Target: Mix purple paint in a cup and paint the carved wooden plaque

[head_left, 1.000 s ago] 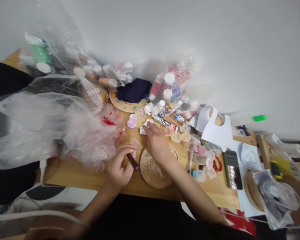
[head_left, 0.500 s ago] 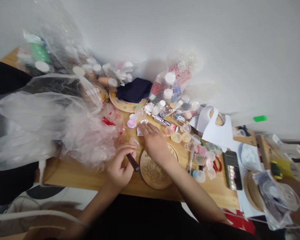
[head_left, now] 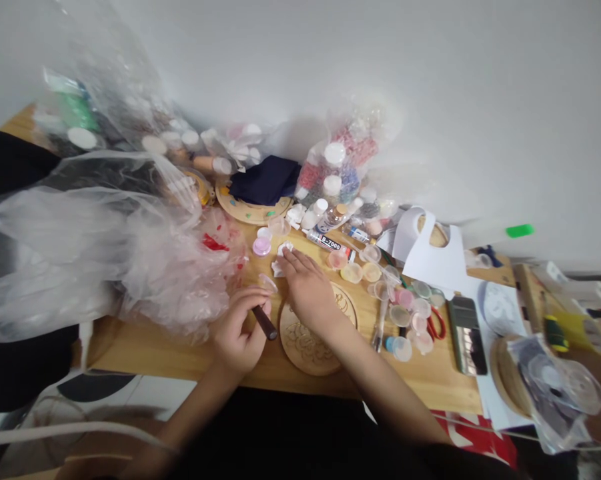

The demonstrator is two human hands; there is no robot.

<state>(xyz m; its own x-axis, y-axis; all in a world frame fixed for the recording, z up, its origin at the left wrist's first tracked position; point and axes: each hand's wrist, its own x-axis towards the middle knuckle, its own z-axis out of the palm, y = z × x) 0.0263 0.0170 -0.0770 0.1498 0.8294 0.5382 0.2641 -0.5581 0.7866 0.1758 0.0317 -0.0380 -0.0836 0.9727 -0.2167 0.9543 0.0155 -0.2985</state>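
Observation:
My left hand (head_left: 240,328) is closed round a dark brown pen-like tool (head_left: 265,323), its tip pointing toward a round engraved wooden disc (head_left: 307,340) near the table's front edge. My right hand (head_left: 307,288) lies over the disc's far side with fingers stretched forward, fingertips on a small white crumpled paper (head_left: 280,259). A small clear lid (head_left: 269,282) sits between the two hands. A tiny pink-filled pot (head_left: 261,246) stands just beyond the paper.
A big clear plastic bag (head_left: 105,247) fills the left of the wooden table (head_left: 180,353). Several small bead pots (head_left: 405,310), a glue tube (head_left: 330,244), red scissors (head_left: 436,327), a phone (head_left: 467,333) and white paper (head_left: 437,257) lie to the right. Bagged bead jars (head_left: 337,170) stand by the wall.
My right hand has slid left and forward onto the white paper scrap. The left hand keeps its grip on the tool and stays put.

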